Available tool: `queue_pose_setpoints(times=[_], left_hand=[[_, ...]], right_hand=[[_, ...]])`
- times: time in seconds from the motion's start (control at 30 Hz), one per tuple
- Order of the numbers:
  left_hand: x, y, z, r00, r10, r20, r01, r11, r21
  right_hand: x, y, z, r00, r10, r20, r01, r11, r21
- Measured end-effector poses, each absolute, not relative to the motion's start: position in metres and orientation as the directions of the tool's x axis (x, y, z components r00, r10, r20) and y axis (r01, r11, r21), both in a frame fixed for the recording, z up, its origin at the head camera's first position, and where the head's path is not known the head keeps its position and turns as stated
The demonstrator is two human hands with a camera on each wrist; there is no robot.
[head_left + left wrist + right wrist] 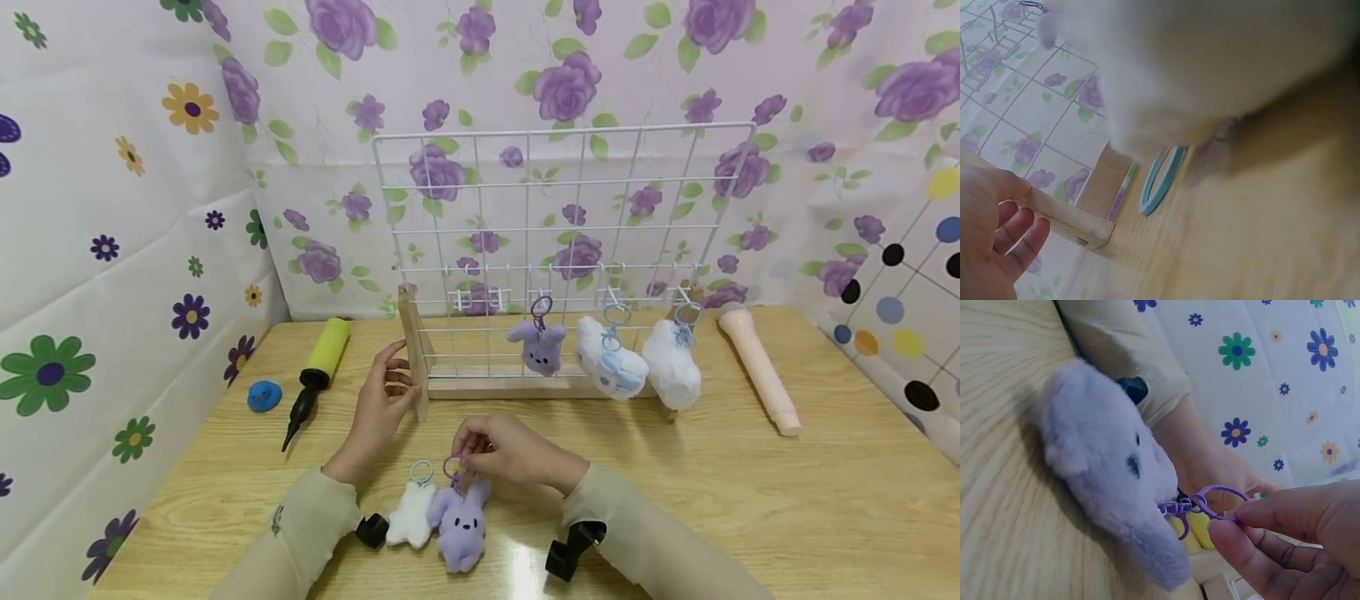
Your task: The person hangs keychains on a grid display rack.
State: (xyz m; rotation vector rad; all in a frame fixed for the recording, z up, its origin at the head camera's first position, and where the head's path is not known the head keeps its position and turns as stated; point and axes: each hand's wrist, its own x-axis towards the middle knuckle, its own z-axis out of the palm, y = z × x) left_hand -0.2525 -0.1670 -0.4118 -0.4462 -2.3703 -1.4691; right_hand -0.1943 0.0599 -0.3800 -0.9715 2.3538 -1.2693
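My right hand (pixel 506 448) pinches the purple ring (pixel 1225 487) of a purple plush bunny keychain (pixel 462 529) between thumb and forefinger. The bunny lies face up on the table, its clasp hanging from the ring. Beside it lies a white plush keychain (pixel 412 512) with a teal ring (pixel 422 472); its plush fills the top of the left wrist view, blurred. My left hand (pixel 381 396) holds the left wooden upright (pixel 414 350) of a white wire grid rack (pixel 555 181), thumb and fingers on either side of the wood.
From the rack's hooks hang a purple plush (pixel 542 348) and two white plush keychains, one in the middle (pixel 611 362) and one at right (pixel 671 367). At left lie a yellow and black pump (pixel 326 354) and a blue toy duck (pixel 264 396). A pale pink tube (pixel 759 367) lies at right.
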Motion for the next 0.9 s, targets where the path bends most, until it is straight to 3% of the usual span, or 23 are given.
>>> queue_pose_setpoints(times=[0.67,0.9], left_hand=[[-0.252,-0.166,-0.412,-0.899,0.084,0.431,0.424,0.422,0.801],[-0.254,-0.167,-0.412,-0.9,0.085,0.428,0.421,0.422,0.802]], right_hand=[[-0.183,0.063,-0.347,-0.666,-0.739,0.099,-0.375,0.217,-0.901],[-0.184,0.069,-0.33,-0.667,-0.731,0.145,-0.454,0.244,-0.857]])
